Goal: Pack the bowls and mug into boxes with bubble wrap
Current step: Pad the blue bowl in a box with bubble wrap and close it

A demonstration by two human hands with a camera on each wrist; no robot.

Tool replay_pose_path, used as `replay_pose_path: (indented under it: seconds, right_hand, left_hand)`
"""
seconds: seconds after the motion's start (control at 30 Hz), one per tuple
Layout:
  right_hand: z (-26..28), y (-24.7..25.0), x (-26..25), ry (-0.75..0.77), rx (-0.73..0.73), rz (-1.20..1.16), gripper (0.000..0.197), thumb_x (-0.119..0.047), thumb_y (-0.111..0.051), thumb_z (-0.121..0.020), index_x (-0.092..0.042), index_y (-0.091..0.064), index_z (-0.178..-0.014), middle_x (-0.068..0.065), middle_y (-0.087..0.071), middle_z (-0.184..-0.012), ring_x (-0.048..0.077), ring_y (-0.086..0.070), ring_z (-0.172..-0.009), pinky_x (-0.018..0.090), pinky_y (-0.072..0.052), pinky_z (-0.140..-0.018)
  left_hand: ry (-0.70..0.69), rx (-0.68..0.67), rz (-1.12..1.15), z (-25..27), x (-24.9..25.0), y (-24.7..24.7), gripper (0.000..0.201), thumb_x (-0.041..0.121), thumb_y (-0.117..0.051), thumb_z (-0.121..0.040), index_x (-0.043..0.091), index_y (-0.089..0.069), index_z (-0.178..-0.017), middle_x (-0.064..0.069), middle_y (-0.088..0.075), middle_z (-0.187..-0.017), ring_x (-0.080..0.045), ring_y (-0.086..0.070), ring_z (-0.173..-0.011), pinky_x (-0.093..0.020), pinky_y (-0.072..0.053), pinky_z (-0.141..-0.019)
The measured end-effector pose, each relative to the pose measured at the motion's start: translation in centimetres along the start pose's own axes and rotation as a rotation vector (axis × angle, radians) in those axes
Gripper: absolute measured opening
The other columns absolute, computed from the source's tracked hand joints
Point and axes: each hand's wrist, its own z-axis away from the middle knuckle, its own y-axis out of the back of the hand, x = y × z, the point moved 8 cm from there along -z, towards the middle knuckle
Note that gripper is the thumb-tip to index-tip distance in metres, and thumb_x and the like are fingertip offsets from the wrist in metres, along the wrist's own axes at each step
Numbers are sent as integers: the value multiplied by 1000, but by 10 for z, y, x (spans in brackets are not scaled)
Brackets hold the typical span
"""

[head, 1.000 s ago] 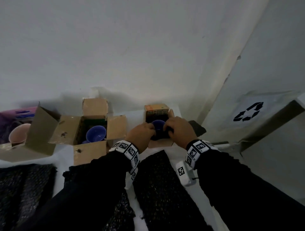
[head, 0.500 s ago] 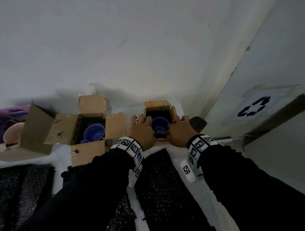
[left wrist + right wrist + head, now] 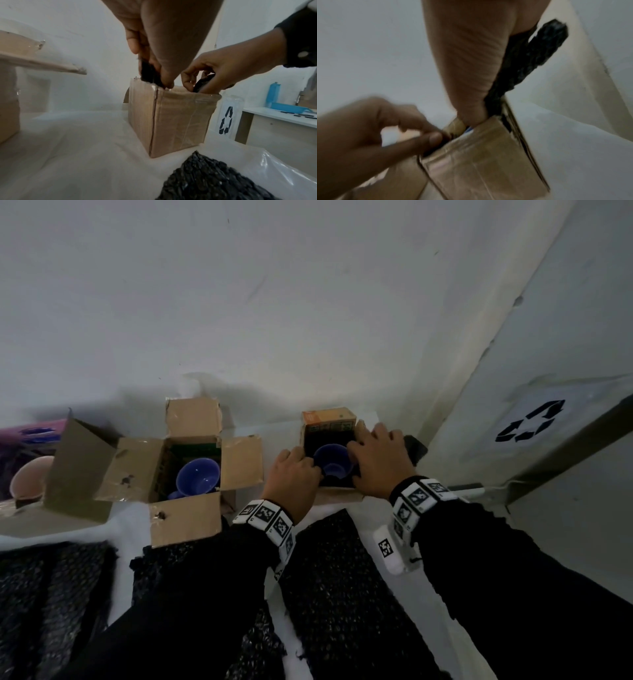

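— Peeking into the small box [image 3: 328,419] at the back of the table [image 3: 128,525], saw the blue mug [image 3: 334,463] sitting upright down inside, open side up. Saw black bubble wrap [image 3: 148,73] tucked between the mug and the box walls too.

— Saw the left hand [image 3: 291,477]?

— Yes. Pinched the wrap at the left edge of the box, thumb and fingers squeezed tight on it. Stayed outside the mug, just beside it.

— And the right hand [image 3: 378,460]?

— Sat on the right edge of the box. Curled its fingers down over a flap of the same wrap (plain from the left wrist, too blurry from the right wrist). Could not tell about touching the mug.

— Spotted the bowls?

— Found a blue bowl [image 3: 198,481] tipped on its side in the middle box [image 3: 186,522], flaps wide open. Found a pink bowl [image 3: 29,481] far left in the big box [image 3: 78,470], partly hidden by a flap.

— Anything else?

— Noticed loose sheets [image 3: 342,594] of black wrap lying flat near the front of the table, under both dark sleeves. Noticed a recycle sign [image 3: 529,422] off to the right.
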Motion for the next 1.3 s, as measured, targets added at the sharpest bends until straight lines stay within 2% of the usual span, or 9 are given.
replay_pose_path:
  seconds: [0.1,0.23,0.47,0.57,0.7,0.9,1.03,1.17,1.3]
  right_hand:
    - [11,-1,25,-136,-96,-148,41,-54,-45,-68,-28,-51,-99,6,-46,-114,33,-41,-109,49,-35,-92]
    - [13,6,26,-59,-208,-234,31,-26,-60,-79,-24,-48,-107,4,-52,-95,29,-56,-87,37,-46,-72]
    - [6,48,-7,93,282,-120,20,-16,-45,-77,-14,-61,-66,10,-55,-83,32,-51,-81,37,-36,-63]
    - [3,17,-22,177,118,-105,10,-16,-63,-72,-6,-65,-71,17,-58,-82,40,-60,-85,37,-46,-60]
    - [13,-3,-17,154,65,-61,32,-32,-41,-74,-9,-64,-71,10,-62,-68,36,-60,-93,43,-38,-79]
    - [15,-17,-10,113,17,60,48,-41,-28,-88,-16,-69,-88,8,-70,-103,31,-25,-143,55,-9,-104]
    - [14,-25,-12,95,-62,29,56,-39,-20,-94,-16,-70,-105,-1,-60,-122,28,-5,-146,55,0,-107]
    - [4,-21,-8,91,-110,10,41,-39,-38,-92,-15,-68,-107,7,-56,-133,28,-12,-144,52,-15,-109]
    - [-4,-9,0,132,-1,-35,48,-37,-57,-73,-16,-55,-116,14,-49,-134,36,-43,-114,42,-41,-80]
  left_hand:
    - [-10,59,-51,6,4,2,30,35,-51,-91,21,-63,-67,3,-64,-69,-25,-50,-85,-36,-30,-71]
    - [-3,28,-73,7,13,-1,32,35,-39,-95,19,-66,-86,-1,-62,-89,-28,-41,-105,-40,-26,-82]
    - [123,-14,-89,-2,4,-3,41,46,-41,-95,20,-68,-111,-7,-46,-130,-31,-23,-131,-53,-7,-106]
    - [127,-43,-77,-1,10,-7,34,41,-41,-95,23,-69,-104,-3,-53,-118,-30,-25,-128,-54,-6,-106]
    - [149,-63,-44,3,8,-12,30,40,-40,-94,20,-62,-97,0,-60,-100,-33,-25,-135,-57,7,-105]
    - [116,-113,-66,3,12,-17,49,55,-39,-92,18,-62,-114,-2,-60,-116,-38,-4,-145,-61,17,-105]
    - [120,-146,-61,1,5,-20,61,64,-36,-90,18,-62,-121,-6,-35,-146,-33,-1,-145,-62,12,-109]
    - [109,-178,-41,-2,-8,-23,48,55,-36,-94,24,-63,-119,-1,-45,-137,-32,-20,-135,-63,5,-109]
    - [61,-42,29,4,-13,-22,50,50,-38,-94,38,-31,-142,4,-58,-120,-31,-43,-118,-63,3,-107]
